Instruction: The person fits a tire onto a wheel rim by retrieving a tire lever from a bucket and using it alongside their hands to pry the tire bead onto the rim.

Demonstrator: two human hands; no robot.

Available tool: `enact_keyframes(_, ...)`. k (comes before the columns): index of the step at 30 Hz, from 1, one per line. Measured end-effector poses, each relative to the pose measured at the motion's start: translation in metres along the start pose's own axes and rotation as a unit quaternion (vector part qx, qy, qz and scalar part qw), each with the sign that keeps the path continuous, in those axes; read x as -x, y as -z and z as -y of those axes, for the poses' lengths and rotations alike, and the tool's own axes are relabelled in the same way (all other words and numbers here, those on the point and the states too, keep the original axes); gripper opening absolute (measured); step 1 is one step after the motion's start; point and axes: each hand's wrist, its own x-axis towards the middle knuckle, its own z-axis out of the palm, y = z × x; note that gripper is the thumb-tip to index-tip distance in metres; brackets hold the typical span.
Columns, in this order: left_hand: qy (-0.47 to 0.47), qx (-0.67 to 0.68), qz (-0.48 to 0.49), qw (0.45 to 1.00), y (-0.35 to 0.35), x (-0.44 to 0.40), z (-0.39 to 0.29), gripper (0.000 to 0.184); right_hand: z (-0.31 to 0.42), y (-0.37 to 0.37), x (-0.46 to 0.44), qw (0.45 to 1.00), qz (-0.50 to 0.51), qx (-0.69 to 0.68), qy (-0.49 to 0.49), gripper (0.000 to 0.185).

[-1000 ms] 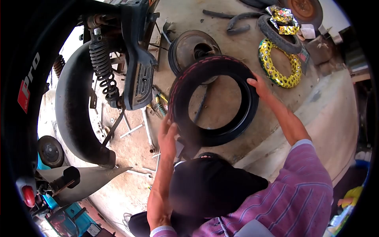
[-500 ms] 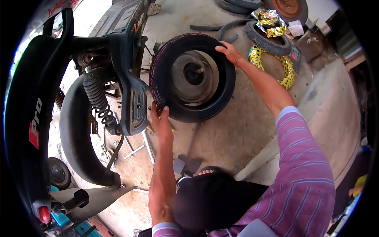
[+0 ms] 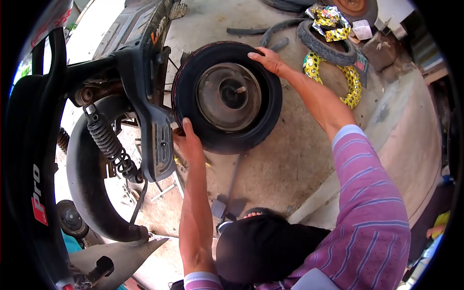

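Observation:
A black tire (image 3: 227,142) lies around a dusty metal wheel rim (image 3: 209,94), whose hub shows through the tire's opening. How far the tire is seated on the rim cannot be told. With my left hand (image 3: 189,142) I grip the tire's lower left edge, thumb on the sidewall and fingers hidden beneath. My right hand (image 3: 268,60) grips its upper right edge, thumb on top. A long, thin dark bar (image 3: 235,176) extends from below the tire towards a small dark block (image 3: 219,208).
On the left are a motorcycle's shock absorber (image 3: 107,142), black fender (image 3: 87,193) and footrest (image 3: 163,145). Metal tools lie beside the footrest. A worn tire (image 3: 311,42) and a yellow patterned ring (image 3: 355,84) are at the upper right. A bare foot (image 3: 252,214) shows below.
Both hands have carried the tire up and left, from partly over the rim to around it. The view has shifted too, with the motorcycle parts lower in it.

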Motion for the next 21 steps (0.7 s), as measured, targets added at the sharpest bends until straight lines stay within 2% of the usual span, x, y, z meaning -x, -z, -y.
enact_keyframes(3,-0.028,0.088,0.004,0.996,-0.009,-0.013,0.011,0.085,0.001,-0.009,-0.001,1.000,0.001,0.018,0.006,0.084)
enact_keyframes(11,-0.052,0.007,-0.032,0.998,-0.009,-0.001,0.018,0.085,-0.024,-0.027,-0.017,0.998,-0.018,0.050,0.027,0.082)
enact_keyframes(21,-0.114,0.096,-0.036,0.988,-0.007,-0.014,0.064,0.075,0.001,-0.029,-0.002,0.997,-0.003,0.079,0.019,0.081)
